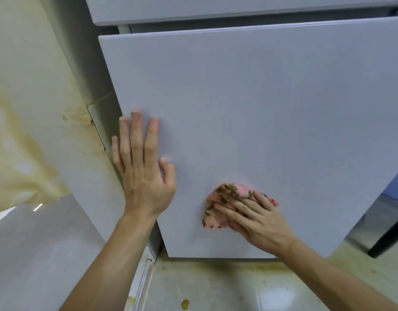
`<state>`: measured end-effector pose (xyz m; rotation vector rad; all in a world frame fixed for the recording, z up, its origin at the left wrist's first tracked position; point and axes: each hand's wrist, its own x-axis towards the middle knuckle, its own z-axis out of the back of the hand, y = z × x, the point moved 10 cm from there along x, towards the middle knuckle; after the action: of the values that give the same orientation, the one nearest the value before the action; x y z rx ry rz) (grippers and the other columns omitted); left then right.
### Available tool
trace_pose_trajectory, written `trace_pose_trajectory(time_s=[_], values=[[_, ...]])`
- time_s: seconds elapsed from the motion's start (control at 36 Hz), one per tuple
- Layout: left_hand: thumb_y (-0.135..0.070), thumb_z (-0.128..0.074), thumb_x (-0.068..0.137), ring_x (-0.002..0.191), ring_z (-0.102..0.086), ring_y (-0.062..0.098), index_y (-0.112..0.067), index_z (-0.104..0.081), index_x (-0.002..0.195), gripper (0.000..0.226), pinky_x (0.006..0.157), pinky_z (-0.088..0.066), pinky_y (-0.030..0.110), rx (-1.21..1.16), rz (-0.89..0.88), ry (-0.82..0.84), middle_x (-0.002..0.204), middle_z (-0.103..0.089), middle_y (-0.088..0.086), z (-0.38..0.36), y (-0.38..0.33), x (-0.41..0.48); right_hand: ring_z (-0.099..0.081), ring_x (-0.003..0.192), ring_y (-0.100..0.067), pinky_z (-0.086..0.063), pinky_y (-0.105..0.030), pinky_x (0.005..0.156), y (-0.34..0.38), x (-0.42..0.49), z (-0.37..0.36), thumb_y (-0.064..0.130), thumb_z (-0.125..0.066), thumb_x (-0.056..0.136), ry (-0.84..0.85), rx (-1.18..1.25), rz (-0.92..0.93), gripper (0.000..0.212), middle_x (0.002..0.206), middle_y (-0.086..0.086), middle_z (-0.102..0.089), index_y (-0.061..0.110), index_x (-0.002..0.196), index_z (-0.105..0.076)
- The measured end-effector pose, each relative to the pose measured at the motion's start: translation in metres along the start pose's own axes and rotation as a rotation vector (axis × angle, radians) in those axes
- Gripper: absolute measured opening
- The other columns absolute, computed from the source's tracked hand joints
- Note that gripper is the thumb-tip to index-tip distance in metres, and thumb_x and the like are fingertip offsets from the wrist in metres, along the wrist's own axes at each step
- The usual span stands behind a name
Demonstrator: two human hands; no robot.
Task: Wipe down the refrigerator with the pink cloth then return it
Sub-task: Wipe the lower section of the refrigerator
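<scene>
Smooth white refrigerator [249, 108], crumpled pink cloth [218, 212]

Soft even light, wide-angle warp, slight blur

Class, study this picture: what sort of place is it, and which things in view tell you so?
Probably a home kitchen. A white refrigerator door stands over a stained tile floor, a yellowed wall runs beside it, and the right hand presses a pink cloth to the door.

This appears to be a home kitchen. A white refrigerator [249, 108] stands on stained floor tiles [238, 290] beside a yellowed wall [25, 81].
</scene>
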<state>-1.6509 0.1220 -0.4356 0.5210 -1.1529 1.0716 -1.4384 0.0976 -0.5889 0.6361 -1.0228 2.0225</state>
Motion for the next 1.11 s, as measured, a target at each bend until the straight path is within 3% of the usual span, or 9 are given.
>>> trace_pose_trajectory(time_s=[0.14,0.22,0.36,0.42,0.53,0.64,0.75,0.92,1.11], values=[[-0.017,-0.064,0.085,0.161,-0.003,0.035,-0.014,-0.027,0.164,0.087,0.130,-0.006,0.059,-0.010,-0.086,0.058,0.173,-0.015,0.017,-0.008,-0.024,-0.001,-0.034,0.151,-0.021,-0.012,-0.040,0.132,-0.016,0.021,0.019,0.027,-0.042,0.111,-0.076,0.061,-0.139,0.047,0.160,-0.002,-0.041,0.021,0.158,-0.039],[-0.021,-0.069,0.084,0.161,-0.001,0.036,-0.011,-0.027,0.164,0.091,0.130,-0.002,0.057,-0.008,-0.089,0.092,0.173,-0.014,0.018,-0.011,-0.028,-0.004,-0.027,0.154,-0.025,-0.012,-0.044,0.130,-0.049,0.052,0.054,0.030,-0.046,0.110,-0.224,0.108,-0.306,0.052,0.164,-0.006,-0.030,0.017,0.159,-0.035],[-0.019,-0.070,0.082,0.160,-0.002,0.041,-0.007,-0.025,0.163,0.094,0.130,-0.002,0.057,-0.028,-0.075,0.091,0.172,-0.015,0.022,-0.015,-0.032,-0.004,-0.005,0.159,-0.037,0.005,-0.052,0.128,-0.120,0.102,0.110,0.032,-0.043,0.111,-0.389,0.187,-0.719,0.062,0.169,-0.029,-0.013,0.006,0.164,-0.022],[-0.015,-0.069,0.080,0.160,-0.004,0.045,-0.005,-0.027,0.162,0.094,0.130,-0.002,0.059,-0.040,-0.061,0.070,0.171,-0.016,0.024,-0.016,-0.035,-0.003,-0.005,0.158,-0.044,0.006,-0.055,0.127,-0.125,0.110,0.116,0.037,-0.042,0.110,-0.413,0.162,-0.792,0.065,0.168,-0.033,-0.012,0.007,0.164,-0.022],[-0.002,-0.063,0.075,0.158,-0.007,0.051,0.003,-0.028,0.159,0.091,0.127,-0.010,0.066,-0.092,-0.047,0.035,0.170,-0.017,0.026,-0.015,-0.046,-0.002,-0.011,0.157,-0.041,-0.001,-0.056,0.127,-0.109,0.107,0.106,0.042,-0.046,0.108,-0.386,0.045,-0.724,0.064,0.167,-0.030,-0.022,0.016,0.163,-0.028],[0.000,-0.061,0.074,0.160,-0.006,0.040,0.003,-0.029,0.160,0.091,0.127,-0.013,0.065,-0.097,-0.047,0.016,0.170,-0.017,0.024,-0.015,-0.058,0.003,-0.012,0.162,-0.024,-0.008,-0.050,0.129,-0.076,0.076,0.076,0.049,-0.054,0.106,-0.294,0.001,-0.402,0.059,0.169,-0.014,-0.024,0.032,0.160,-0.037],[-0.001,-0.065,0.078,0.161,-0.004,0.039,-0.008,-0.033,0.161,0.090,0.128,-0.010,0.065,-0.080,-0.088,0.019,0.171,-0.014,0.020,-0.018,-0.073,0.006,-0.026,0.158,-0.016,-0.012,-0.043,0.131,-0.052,0.003,0.036,0.045,-0.070,0.097,-0.178,-0.014,-0.200,0.063,0.165,-0.002,-0.036,0.036,0.155,-0.046],[-0.015,-0.068,0.080,0.158,-0.005,0.048,-0.013,-0.035,0.162,0.089,0.128,-0.002,0.064,-0.070,-0.056,0.035,0.171,-0.014,0.023,-0.023,-0.083,0.008,-0.042,0.143,-0.014,-0.014,-0.038,0.131,-0.056,-0.048,0.016,0.038,-0.077,0.093,0.009,0.001,-0.144,0.075,0.157,0.006,-0.048,0.034,0.159,-0.040],[-0.021,-0.068,0.078,0.158,-0.003,0.049,-0.012,-0.031,0.162,0.093,0.128,0.000,0.062,-0.058,-0.050,0.055,0.172,-0.010,0.022,-0.029,-0.084,0.008,-0.046,0.142,-0.018,-0.013,-0.038,0.131,-0.069,-0.023,0.041,0.041,-0.076,0.093,-0.036,0.030,-0.176,0.069,0.153,0.002,-0.056,0.033,0.155,-0.047]])
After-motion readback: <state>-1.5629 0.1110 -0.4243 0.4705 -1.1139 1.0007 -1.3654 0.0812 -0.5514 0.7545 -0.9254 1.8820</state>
